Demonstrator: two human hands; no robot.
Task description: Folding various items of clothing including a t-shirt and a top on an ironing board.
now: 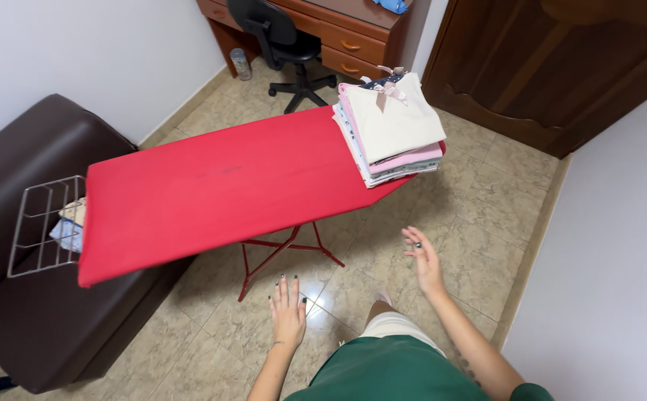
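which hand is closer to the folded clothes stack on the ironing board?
Right. The right hand hangs open below the stack of folded clothes, just off the board's narrow end. The left hand is lower and further left, over the floor by the red ironing board legs.

Ironing board [227,186] runs across center, w/ stack of folded clothes [391,130] on its far-right end. Wire rack [41,226] at board's left end, over the sofa [34,297] on left. Desk [338,30] far behind, office chair [282,41] in front of it. Door [561,67] far right. Left hand [288,312] and right hand [423,260] near side of board, apart from it.
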